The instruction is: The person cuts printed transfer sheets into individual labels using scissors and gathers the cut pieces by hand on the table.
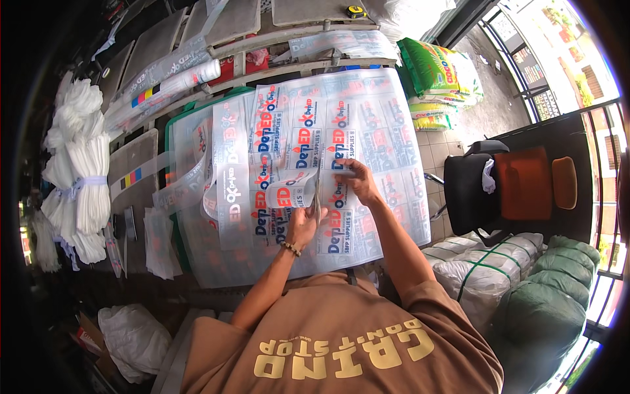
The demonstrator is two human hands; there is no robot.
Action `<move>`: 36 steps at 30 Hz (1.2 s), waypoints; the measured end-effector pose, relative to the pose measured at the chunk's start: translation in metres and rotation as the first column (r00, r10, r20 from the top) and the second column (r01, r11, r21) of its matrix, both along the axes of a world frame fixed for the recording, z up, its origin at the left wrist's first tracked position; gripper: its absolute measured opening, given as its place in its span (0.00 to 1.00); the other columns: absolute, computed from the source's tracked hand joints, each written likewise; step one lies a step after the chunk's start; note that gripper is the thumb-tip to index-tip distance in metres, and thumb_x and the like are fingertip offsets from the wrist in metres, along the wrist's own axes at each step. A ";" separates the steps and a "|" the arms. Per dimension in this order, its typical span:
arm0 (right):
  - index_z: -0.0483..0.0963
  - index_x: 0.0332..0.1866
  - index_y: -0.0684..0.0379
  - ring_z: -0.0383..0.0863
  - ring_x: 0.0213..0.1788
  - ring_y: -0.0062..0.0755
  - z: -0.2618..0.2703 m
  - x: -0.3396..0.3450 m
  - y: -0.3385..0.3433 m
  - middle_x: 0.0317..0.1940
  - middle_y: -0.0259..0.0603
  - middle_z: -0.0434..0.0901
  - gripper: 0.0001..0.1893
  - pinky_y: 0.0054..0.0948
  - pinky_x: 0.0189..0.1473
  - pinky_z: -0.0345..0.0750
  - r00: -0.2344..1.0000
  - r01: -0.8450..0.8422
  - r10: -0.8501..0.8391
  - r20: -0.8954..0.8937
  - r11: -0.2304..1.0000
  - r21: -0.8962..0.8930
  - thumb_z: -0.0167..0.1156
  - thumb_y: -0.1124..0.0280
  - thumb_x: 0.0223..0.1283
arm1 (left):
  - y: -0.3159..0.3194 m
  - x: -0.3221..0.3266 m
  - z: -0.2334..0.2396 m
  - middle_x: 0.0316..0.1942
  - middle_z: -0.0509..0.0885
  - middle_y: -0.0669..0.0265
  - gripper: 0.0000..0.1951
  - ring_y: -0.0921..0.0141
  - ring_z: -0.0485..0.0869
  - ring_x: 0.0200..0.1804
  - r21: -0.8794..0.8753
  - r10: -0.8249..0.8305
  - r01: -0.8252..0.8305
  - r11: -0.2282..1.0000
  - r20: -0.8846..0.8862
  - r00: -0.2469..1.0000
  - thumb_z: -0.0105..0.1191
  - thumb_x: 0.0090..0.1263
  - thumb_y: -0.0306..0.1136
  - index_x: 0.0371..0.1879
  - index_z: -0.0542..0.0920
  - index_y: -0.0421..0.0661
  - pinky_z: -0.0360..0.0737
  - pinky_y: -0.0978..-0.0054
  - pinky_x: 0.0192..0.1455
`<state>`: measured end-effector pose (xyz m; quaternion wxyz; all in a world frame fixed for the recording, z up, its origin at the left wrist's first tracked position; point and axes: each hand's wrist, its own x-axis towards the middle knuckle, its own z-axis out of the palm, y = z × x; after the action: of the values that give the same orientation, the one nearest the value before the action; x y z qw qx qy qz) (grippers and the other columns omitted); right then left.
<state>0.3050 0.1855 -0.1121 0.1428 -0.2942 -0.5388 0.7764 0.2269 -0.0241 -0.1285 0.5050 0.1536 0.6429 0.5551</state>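
A large translucent film sheet (393, 207) with rows of printed red and blue labels lies before me on a stack of similar sheets. My left hand (302, 227), with a beaded bracelet at the wrist, grips metal scissors (318, 193) whose blades point away from me. A cut strip (289, 193) curls up just left of the blades. Right of the scissors, my right hand (363, 183) pinches the film between thumb and fingers; the exact edge it holds is hard to make out.
Film rolls (197, 74) lie on the frame beyond the sheets. Tied white bundles (86, 182) hang at the left. Green-yellow sacks (438, 71), an office chair (521, 184) and strapped white bales (497, 261) stand to the right. A tape measure (355, 12) sits at the far side.
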 end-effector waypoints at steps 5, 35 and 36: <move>0.76 0.52 0.62 0.81 0.41 0.27 -0.002 -0.002 -0.002 0.44 0.39 0.81 0.21 0.27 0.45 0.80 1.000 0.013 -0.014 -0.020 1.000 -0.024 0.67 0.84 0.51 | 0.011 -0.005 0.009 0.45 0.83 0.63 0.26 0.73 0.84 0.46 0.079 0.032 -0.034 0.996 0.023 0.999 0.57 0.70 0.26 0.66 0.67 0.39 0.87 0.73 0.46; 0.74 0.58 0.62 0.79 0.47 0.27 -0.002 0.002 -0.003 0.46 0.39 0.79 0.24 0.27 0.49 0.79 1.000 -0.006 0.006 0.015 1.000 0.005 0.67 0.80 0.53 | 0.039 -0.018 0.023 0.43 0.87 0.61 0.21 0.77 0.84 0.42 0.167 0.126 -0.140 0.976 0.093 0.988 0.58 0.69 0.25 0.60 0.72 0.37 0.81 0.83 0.45; 0.74 0.58 0.61 0.79 0.47 0.27 -0.002 0.002 -0.003 0.47 0.39 0.79 0.24 0.28 0.49 0.79 1.000 -0.006 0.007 0.014 1.000 -0.026 0.67 0.80 0.53 | 0.040 -0.019 0.022 0.43 0.87 0.61 0.21 0.77 0.84 0.42 0.168 0.125 -0.140 0.976 0.093 0.988 0.58 0.69 0.25 0.60 0.72 0.37 0.81 0.83 0.45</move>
<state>0.3071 0.1827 -0.1140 0.1325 -0.2998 -0.5305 0.7818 0.2080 0.0161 -0.1061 0.4772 0.1311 0.5797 0.6473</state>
